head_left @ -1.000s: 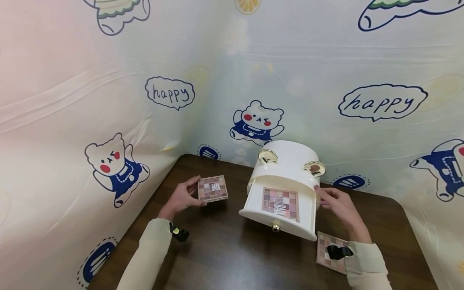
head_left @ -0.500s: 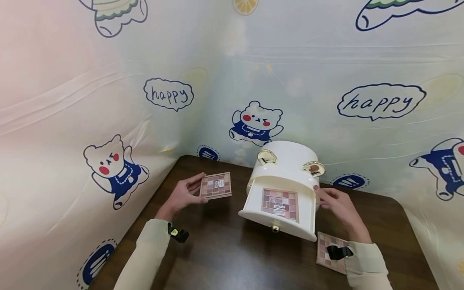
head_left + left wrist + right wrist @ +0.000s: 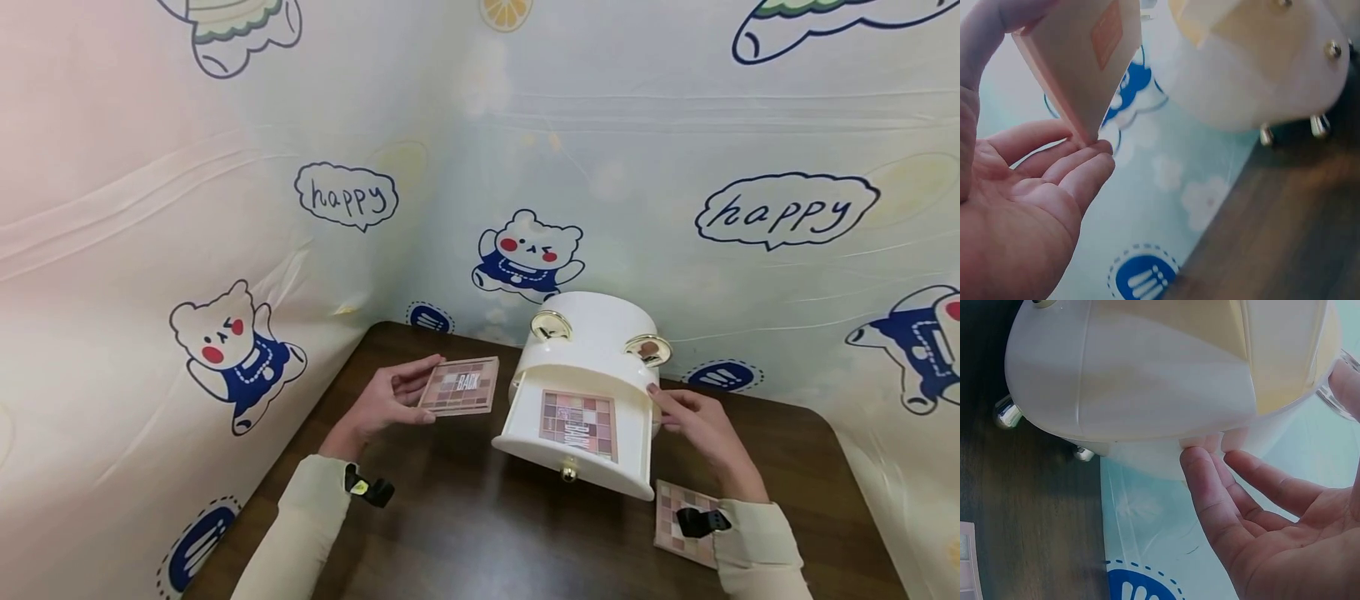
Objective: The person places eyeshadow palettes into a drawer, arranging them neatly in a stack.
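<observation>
One square eyeshadow palette (image 3: 459,389), lettered BACK, is pinched between thumb and fingers of the left hand (image 3: 390,398), held above the dark wooden table (image 3: 480,525) just left of a white cabinet's (image 3: 592,329) pulled-out drawer (image 3: 632,433). That drawer's side wall stands between it and a second palette (image 3: 579,423) lying inside, while the right hand (image 3: 699,421), fingers loosely extended, merely touches the cabinet's side. Near the drawer front, a black wrist camera (image 3: 701,522) and cream sleeve (image 3: 757,542) partly cover a third palette (image 3: 669,507).
</observation>
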Demonstrator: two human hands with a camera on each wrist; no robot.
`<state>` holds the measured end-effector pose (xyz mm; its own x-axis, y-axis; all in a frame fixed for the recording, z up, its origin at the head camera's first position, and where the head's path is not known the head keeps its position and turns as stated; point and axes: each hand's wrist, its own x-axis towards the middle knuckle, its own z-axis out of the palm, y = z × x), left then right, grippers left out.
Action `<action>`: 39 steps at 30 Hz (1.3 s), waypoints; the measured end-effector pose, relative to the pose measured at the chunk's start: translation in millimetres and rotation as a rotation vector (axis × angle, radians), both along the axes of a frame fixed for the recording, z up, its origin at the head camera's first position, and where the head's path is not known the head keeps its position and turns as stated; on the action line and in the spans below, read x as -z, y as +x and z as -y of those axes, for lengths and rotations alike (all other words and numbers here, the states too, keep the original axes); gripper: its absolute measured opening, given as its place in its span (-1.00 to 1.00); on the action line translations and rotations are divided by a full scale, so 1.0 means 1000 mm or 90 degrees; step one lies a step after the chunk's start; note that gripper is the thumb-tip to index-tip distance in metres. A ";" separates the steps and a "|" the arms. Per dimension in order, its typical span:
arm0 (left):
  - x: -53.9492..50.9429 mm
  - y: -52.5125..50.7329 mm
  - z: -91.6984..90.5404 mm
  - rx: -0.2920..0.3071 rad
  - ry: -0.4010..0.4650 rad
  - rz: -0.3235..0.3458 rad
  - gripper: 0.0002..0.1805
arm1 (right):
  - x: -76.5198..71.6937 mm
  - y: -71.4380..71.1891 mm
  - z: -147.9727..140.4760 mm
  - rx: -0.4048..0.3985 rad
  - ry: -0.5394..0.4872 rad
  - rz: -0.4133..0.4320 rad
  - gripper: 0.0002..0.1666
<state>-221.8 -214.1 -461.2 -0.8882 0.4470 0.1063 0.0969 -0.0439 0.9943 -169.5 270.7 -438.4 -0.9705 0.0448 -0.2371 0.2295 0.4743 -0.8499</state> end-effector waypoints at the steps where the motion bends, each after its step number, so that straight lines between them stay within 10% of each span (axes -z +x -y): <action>1: -0.003 0.001 -0.002 0.011 0.008 -0.001 -0.02 | 0.000 0.000 0.000 0.000 0.000 0.000 0.05; 14: -0.033 0.012 -0.025 0.121 0.050 -0.025 -0.08 | 0.002 -0.001 0.002 -0.006 0.001 -0.020 -0.01; 39: -0.067 0.013 -0.080 0.130 -0.054 -0.012 -0.23 | 0.004 -0.002 -0.001 -0.002 -0.002 -0.023 0.00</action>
<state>-208.7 -134.0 -394.6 -0.7769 0.6250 0.0758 0.1127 0.0197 0.9934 -171.1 271.7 -442.0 -0.9784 0.0415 -0.2024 0.1977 0.4717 -0.8593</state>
